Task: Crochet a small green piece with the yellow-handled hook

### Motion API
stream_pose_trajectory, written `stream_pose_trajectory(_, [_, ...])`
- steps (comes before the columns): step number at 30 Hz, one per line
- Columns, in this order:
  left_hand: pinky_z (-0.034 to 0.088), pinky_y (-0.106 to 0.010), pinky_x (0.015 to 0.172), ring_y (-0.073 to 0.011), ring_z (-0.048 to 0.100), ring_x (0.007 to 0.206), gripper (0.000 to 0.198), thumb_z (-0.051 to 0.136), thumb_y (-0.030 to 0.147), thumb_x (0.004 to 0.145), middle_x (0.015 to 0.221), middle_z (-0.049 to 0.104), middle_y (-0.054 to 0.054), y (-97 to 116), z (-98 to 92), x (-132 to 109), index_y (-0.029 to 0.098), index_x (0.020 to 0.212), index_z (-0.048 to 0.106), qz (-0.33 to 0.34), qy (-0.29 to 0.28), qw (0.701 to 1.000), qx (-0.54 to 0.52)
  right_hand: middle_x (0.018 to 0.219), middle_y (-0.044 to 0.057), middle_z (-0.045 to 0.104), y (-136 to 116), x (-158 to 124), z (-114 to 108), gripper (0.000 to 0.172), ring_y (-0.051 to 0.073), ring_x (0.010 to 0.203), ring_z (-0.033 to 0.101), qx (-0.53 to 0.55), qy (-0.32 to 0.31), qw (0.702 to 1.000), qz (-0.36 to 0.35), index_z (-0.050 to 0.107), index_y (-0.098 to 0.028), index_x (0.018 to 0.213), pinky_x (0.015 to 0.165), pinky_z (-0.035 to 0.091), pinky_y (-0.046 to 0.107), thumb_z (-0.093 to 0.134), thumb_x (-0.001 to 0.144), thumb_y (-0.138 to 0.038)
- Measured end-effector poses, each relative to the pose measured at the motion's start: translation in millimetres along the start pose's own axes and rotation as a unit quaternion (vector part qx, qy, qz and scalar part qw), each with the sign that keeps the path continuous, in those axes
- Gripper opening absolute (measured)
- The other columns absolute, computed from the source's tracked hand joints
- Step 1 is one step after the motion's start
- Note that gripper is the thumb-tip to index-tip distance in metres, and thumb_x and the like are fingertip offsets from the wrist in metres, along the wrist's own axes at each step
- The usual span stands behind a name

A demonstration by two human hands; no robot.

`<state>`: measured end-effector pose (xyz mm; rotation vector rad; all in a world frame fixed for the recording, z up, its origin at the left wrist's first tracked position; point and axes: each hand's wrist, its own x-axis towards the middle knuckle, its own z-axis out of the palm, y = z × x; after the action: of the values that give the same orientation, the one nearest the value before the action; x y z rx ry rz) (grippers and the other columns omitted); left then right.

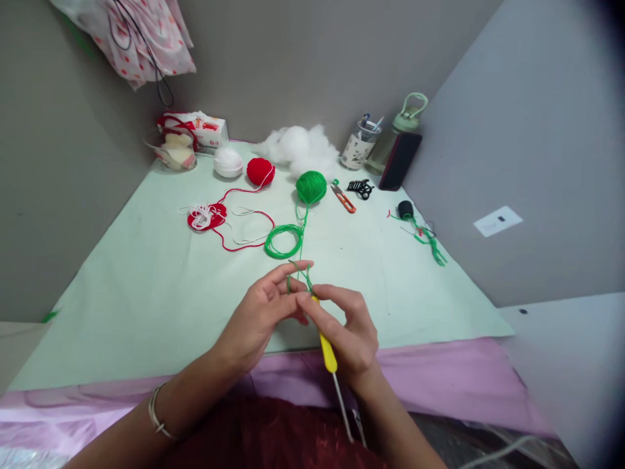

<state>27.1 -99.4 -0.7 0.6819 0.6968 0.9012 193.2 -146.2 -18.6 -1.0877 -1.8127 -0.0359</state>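
Crochet hook [329,354], yellow grip, grey metal shaft, lower centre; gripped by right hand [350,332]. Green yarn [309,281], thin, looped over left hand [258,319], which pinches it, frame centre. Green coil [269,248], ring-shaped, just beyond. Green ball [311,187], round, upper centre.

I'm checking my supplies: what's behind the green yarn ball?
White fluffy stuffing is piled behind the green yarn ball. The ball covers whatever lies directly behind it, so that can't be seen.

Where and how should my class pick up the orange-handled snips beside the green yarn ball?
Probably by the orange handle, coming from the near right: the snips lie slanted, with the handle toward that side and the metal blades pointing away.
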Motion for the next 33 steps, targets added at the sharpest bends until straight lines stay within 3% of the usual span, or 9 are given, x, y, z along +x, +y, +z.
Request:
stream_pose_trajectory(3, [0.043,-0.020,0.053,-0.0074,0.047,0.056,0.046,0.090,0.028,0.082,0.067,0.055,0.005,5.7,1.2,-0.3,0.015,0.125,0.077,-0.075,-0.033,0.995,-0.063,0.106,0.006,0.078,0.5,2.8,0.4,0.033,0.021,0.093,0.076,0.092,0.044,0.992,0.068,0.078,-0.032,0.124,0.077,0.065,0.036,0.062,0.102,-0.013])
stream_pose_trajectory(6, [0.042,-0.018,0.049,-0.0062,0.043,0.053,0.040,0.088,0.024,0.084,0.063,0.050,0.007,9.6,3.0,-1.1,0.014,0.122,0.077,-0.052,-0.020,0.996,-0.063,0.089,0.004,0.074,1.5,8.6,1.5,0.023,0.018,0.073,0.069,0.240,0.095,0.952,0.167,0.078,-0.027,0.113,0.065,0.061,0.035,0.057,0.106,-0.020])
stream_pose_trajectory(8, [0.045,-0.019,0.049,-0.0066,0.046,0.052,0.039,0.088,0.023,0.083,0.063,0.053,0.007,9.2,5.2,-1.9,0.015,0.120,0.077,-0.028,-0.013,0.999,-0.044,0.090,0.004,0.075,1.7,12.8,3.4,0.020,0.017,0.070,0.068,0.303,0.101,0.926,0.202,0.078,-0.026,0.105,0.063,0.059,0.034,0.059,0.106,-0.024])
stream_pose_trajectory(14, [0.054,-0.024,0.055,-0.0087,0.060,0.055,0.043,0.091,0.025,0.080,0.079,0.066,0.003,0.6,11.0,-2.1,0.018,0.120,0.078,0.015,-0.009,1.000,0.006,0.096,0.005,0.081,-1.6,10.4,9.9,0.021,0.020,0.084,0.076,0.229,0.075,0.957,0.162,0.080,-0.029,0.111,0.069,0.064,0.035,0.063,0.104,-0.020])
stream_pose_trajectory(19, [0.050,-0.019,0.052,-0.0062,0.053,0.055,0.042,0.094,0.023,0.076,0.073,0.062,0.004,0.3,9.5,1.5,0.017,0.116,0.081,-0.016,0.005,0.998,-0.055,0.113,0.009,0.080,-1.3,-1.0,7.7,0.039,0.023,0.098,0.077,0.055,0.065,0.995,0.050,0.077,-0.032,0.128,0.077,0.065,0.038,0.066,0.099,-0.008])
stream_pose_trajectory(22, [0.046,-0.015,0.051,-0.0046,0.049,0.055,0.033,0.092,0.020,0.079,0.068,0.057,0.005,2.3,5.6,3.3,0.014,0.110,0.083,-0.050,0.013,0.994,-0.095,0.100,0.006,0.080,-0.5,3.2,2.5,0.031,0.021,0.089,0.075,0.122,0.085,0.982,0.115,0.079,-0.029,0.118,0.074,0.063,0.037,0.064,0.100,-0.010])
stream_pose_trajectory(25, [0.052,-0.016,0.058,-0.0048,0.053,0.061,0.025,0.090,0.018,0.081,0.076,0.060,0.003,3.2,4.5,3.1,0.017,0.105,0.084,-0.024,0.025,0.995,-0.094,0.087,0.004,0.076,-1.3,10.7,0.6,0.019,0.018,0.074,0.069,0.228,0.113,0.946,0.202,0.080,-0.026,0.105,0.065,0.059,0.034,0.062,0.103,-0.018])
stream_pose_trajectory(30, [0.059,-0.024,0.083,-0.0120,0.068,0.081,0.027,0.089,0.020,0.082,0.087,0.069,0.000,2.6,10.2,0.1,0.019,0.109,0.084,0.003,0.011,0.998,-0.056,0.094,0.004,0.076,-2.2,13.5,7.2,0.017,0.016,0.076,0.070,0.313,0.092,0.922,0.207,0.081,-0.028,0.105,0.067,0.058,0.032,0.066,0.103,-0.021])
stream_pose_trajectory(33, [0.057,-0.023,0.076,-0.0101,0.066,0.074,0.034,0.087,0.020,0.084,0.080,0.066,0.002,3.7,11.7,-1.4,0.018,0.117,0.081,-0.014,0.005,0.998,-0.062,0.095,0.003,0.076,-0.4,10.3,10.2,0.019,0.015,0.077,0.069,0.326,0.099,0.915,0.215,0.082,-0.029,0.107,0.069,0.058,0.031,0.067,0.102,-0.020])
